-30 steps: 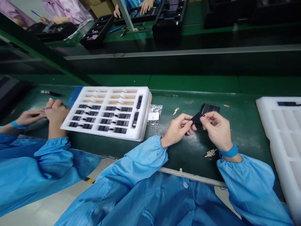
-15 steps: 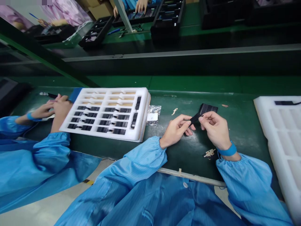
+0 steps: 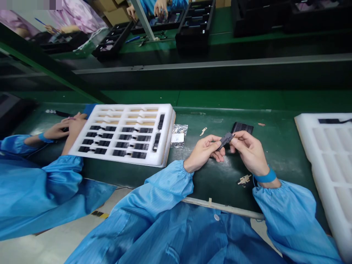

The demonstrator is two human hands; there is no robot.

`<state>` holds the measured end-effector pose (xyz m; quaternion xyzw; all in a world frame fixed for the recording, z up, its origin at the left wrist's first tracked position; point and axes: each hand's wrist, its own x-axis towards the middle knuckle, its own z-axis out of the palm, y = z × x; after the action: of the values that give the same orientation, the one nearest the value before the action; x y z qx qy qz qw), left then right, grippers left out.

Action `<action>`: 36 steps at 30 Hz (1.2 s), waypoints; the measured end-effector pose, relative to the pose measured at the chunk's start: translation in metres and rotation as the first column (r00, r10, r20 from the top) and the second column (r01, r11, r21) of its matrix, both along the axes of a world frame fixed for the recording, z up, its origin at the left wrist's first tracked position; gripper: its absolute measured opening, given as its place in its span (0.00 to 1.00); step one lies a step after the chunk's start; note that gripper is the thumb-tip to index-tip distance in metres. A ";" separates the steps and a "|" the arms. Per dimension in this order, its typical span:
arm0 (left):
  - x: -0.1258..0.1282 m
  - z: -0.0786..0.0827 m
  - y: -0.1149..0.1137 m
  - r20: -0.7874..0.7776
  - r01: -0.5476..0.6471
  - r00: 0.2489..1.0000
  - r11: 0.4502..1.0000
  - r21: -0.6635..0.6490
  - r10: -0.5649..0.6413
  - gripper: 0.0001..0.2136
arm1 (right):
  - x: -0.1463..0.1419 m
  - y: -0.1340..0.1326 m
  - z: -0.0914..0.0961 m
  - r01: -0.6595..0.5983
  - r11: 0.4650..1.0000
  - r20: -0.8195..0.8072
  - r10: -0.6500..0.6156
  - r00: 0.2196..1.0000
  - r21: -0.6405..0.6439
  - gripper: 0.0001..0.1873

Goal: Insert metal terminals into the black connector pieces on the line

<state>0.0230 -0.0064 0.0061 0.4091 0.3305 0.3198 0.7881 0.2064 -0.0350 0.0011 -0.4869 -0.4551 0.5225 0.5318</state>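
Between my two hands is a small dark grey-black part, tilted, its exact kind unclear. My left hand pinches its lower left end between thumb and fingers. At its upper right end, the fingertips of my right hand are closed on it. Just behind my right hand, a black slotted piece lies on the green bench, partly covered by the fingers. Cream-coloured scraps lie on the bench below my right hand, and a small cream strip lies beyond my left hand.
A white foam tray with black parts in its slots stands to the left, beside a clear bag. Another white foam tray is at the right edge. A co-worker's hands work at far left. Black bins stand across the bench.
The part between my hands has turned, so its lighter, stepped face now shows. Both hands stay in nearly the same place.
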 end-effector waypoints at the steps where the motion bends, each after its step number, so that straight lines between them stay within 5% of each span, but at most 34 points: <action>1: 0.000 0.000 0.000 0.005 0.010 1.000 1.000 0.007 -0.010 0.24 | -0.001 0.000 0.000 0.003 1.000 0.005 -0.003 1.000 -0.003 0.14; 13: -0.008 0.002 0.005 0.091 0.162 0.984 0.976 -0.144 -0.150 0.19 | 0.004 -0.003 -0.007 -0.101 0.995 -0.086 0.102 0.991 0.013 0.14; 23: -0.008 0.001 0.005 0.119 0.151 0.984 0.966 -0.208 -0.128 0.17 | -0.009 -0.004 0.008 -0.010 0.999 0.086 0.006 0.996 0.044 0.20; 28: -0.009 0.001 0.008 0.160 0.152 0.981 0.947 -0.283 -0.110 0.13 | -0.004 -0.002 0.009 -0.070 0.997 0.073 0.067 0.995 0.033 0.17; 36: -0.009 0.002 0.010 0.113 0.105 0.991 0.944 -0.313 -0.073 0.11 | 0.009 -0.001 0.016 0.139 0.981 0.159 -0.160 0.974 0.134 0.12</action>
<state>0.0139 0.0031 0.0078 0.2748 0.3192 0.2466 0.8728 0.2150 -0.0362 0.0169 -0.5288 -0.4919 0.4088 0.5580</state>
